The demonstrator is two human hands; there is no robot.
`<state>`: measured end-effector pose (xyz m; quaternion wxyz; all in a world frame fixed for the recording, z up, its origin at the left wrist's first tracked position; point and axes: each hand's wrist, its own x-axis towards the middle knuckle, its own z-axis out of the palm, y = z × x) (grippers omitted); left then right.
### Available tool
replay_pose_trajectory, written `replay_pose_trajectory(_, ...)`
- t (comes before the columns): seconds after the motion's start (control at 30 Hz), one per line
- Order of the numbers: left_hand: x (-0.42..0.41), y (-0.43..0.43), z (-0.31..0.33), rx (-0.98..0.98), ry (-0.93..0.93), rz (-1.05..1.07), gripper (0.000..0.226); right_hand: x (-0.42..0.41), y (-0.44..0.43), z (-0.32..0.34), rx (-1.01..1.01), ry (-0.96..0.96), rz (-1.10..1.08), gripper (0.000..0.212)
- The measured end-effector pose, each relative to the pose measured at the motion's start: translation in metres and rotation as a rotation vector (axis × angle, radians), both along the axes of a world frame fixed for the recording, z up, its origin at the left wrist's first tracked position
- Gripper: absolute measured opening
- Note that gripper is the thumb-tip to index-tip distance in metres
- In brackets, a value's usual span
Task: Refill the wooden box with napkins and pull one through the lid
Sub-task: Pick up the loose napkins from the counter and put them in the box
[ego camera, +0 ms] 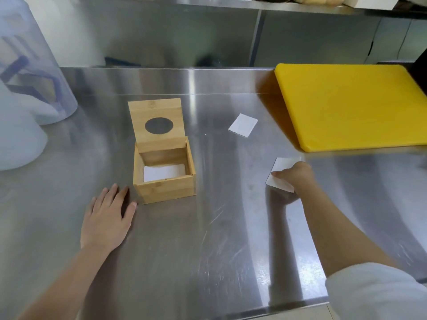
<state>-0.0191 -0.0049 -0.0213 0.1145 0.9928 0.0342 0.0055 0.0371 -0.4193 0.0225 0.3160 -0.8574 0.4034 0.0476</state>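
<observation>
The wooden box stands on the steel counter with its hinged lid tipped up and back; the lid has an oval hole. White napkins lie flat in the bottom of the box. My left hand rests flat on the counter, fingers apart, just left of the box's front corner and holding nothing. My right hand is to the right of the box, fingers closed on a folded white napkin at the counter surface. Another folded napkin lies loose farther back.
A yellow cutting board covers the back right of the steel counter. Translucent plastic containers stand at the far left. A steel backsplash rises behind, and the counter's front edge runs along the bottom right.
</observation>
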Motion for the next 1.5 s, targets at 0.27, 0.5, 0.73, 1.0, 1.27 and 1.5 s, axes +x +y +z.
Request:
replay_pose_trajectory(0.27,0.0,-0.001,0.001,-0.009,0.002,0.009,0.05,0.007,0.023,0.019,0.164,-0.179,0.206,0.034)
replay_pose_trajectory(0.5,0.0,-0.002,0.001,-0.016,0.004,0.008,0.05,0.019,0.066,0.069,0.3,-0.348,0.529,0.022)
replay_pose_trajectory(0.73,0.0,-0.002,0.001,-0.005,-0.015,0.012,0.053,0.032,0.127,0.102,0.476,-0.354,0.848,0.032)
replay_pose_trajectory(1.0,-0.001,-0.001,0.002,-0.001,-0.049,0.018,0.067,0.046,0.201,0.094,0.281,-0.049,1.273,0.023)
replay_pose_trajectory(1.27,-0.001,0.0,-0.001,0.012,-0.038,0.02,0.065,0.064,0.243,0.058,-0.154,0.216,1.444,0.03)
replay_pose_trajectory(1.5,-0.001,0.0,-0.001,0.023,-0.053,0.023,0.062,0.07,0.252,0.04,-0.199,0.208,1.472,0.029)
